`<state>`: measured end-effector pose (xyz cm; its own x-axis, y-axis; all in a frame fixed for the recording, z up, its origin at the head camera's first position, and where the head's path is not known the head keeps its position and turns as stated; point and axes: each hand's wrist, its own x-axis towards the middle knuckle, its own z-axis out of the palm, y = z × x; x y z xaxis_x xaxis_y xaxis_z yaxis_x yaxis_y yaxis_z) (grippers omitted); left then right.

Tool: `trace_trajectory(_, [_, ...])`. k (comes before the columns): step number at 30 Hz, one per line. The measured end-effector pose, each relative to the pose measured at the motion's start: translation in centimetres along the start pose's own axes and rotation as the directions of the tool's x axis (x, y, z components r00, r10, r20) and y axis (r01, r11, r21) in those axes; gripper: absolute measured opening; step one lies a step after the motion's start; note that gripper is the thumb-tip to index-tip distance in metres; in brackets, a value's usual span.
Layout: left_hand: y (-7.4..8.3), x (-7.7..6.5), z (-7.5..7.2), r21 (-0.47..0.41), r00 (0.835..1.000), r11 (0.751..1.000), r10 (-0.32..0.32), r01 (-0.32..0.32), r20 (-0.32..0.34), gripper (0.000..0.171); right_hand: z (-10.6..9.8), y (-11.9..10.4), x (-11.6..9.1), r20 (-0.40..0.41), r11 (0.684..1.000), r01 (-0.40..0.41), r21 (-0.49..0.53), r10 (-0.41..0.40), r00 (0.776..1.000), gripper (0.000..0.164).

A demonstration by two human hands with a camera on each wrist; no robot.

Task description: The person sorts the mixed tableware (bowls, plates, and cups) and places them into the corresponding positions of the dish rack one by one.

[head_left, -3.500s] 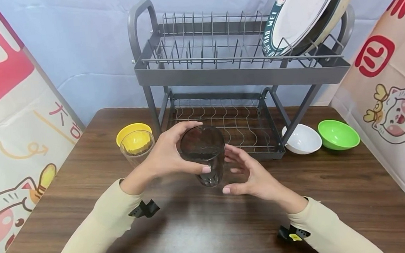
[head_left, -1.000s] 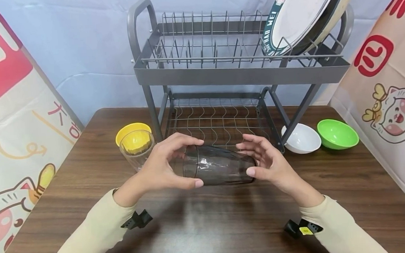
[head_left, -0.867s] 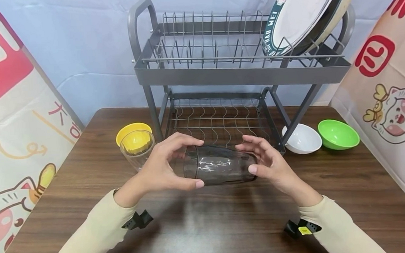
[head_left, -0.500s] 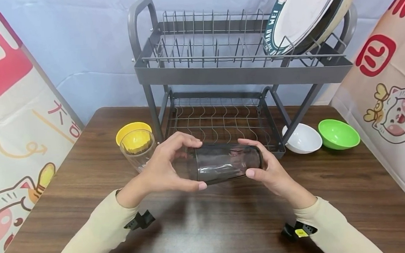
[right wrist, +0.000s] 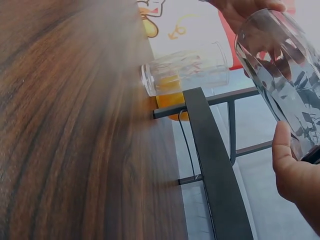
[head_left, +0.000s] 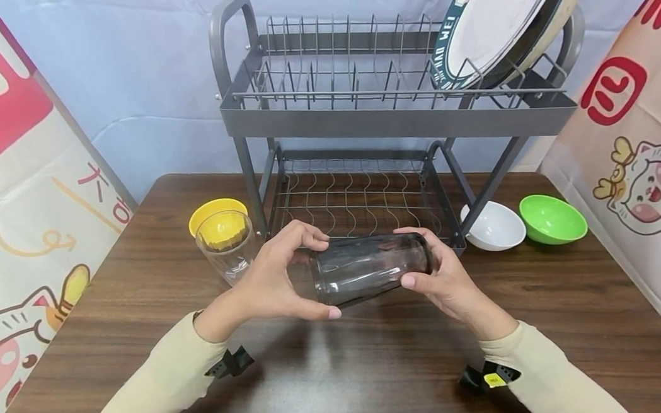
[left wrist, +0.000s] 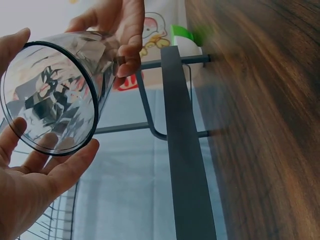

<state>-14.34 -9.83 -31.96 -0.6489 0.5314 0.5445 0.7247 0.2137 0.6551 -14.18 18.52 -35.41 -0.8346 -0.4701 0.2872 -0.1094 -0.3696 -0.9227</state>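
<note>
A dark, clear drinking glass [head_left: 368,268] lies sideways in the air between my hands, over the table in the head view. Its mouth faces left and its thick base points right. My left hand [head_left: 275,276] holds the mouth end, thumb in front and fingers behind; in the left wrist view these fingers [left wrist: 75,167] are at the rim. Around the base end, my right hand [head_left: 445,281] grips with its thumb below and fingers behind. The right wrist view shows the right thumb [right wrist: 283,145] against the side of the glass [right wrist: 280,65].
Behind my hands stands a grey two-tier dish rack [head_left: 393,123], with large plates [head_left: 490,26] on top at right. At left a clear glass [head_left: 228,260] stands before a yellow bowl [head_left: 211,209]. A white bowl [head_left: 493,228] and green bowl [head_left: 553,220] sit right.
The dark glass has turned from mouth up to lying sideways. My right hand, earlier beside it, has taken hold of its base. Lately the glass has tilted slightly, its base end higher.
</note>
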Motion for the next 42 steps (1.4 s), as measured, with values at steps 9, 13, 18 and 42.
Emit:
trace_trajectory(9, [0.0,0.1,0.0,-0.026,1.0,1.0,-0.005,0.005,0.025,0.07,0.1,0.0,-0.1,-0.04,0.999,0.001,0.035,0.001,0.999,0.06])
trace_trajectory(13, [-0.1,0.3,-0.1,-0.031,0.997,1.0,0.0,0.003,0.075,0.078,0.2,-0.1,0.0,-0.067,0.997,0.033,0.068,-0.029,0.997,0.063])
trace_trajectory(18, [-0.2,0.3,-0.2,-0.015,0.991,1.0,0.002,0.0,0.133,0.081,0.2,-0.2,0.1,-0.123,0.991,0.084,0.106,-0.07,0.99,0.066])
trace_trajectory(42, [-0.8,0.9,-0.5,0.091,0.98,0.983,-0.149,0.162,-0.131,0.032,-0.1,-1.2,0.2,-0.242,0.977,0.171,0.125,-0.138,0.961,0.055])
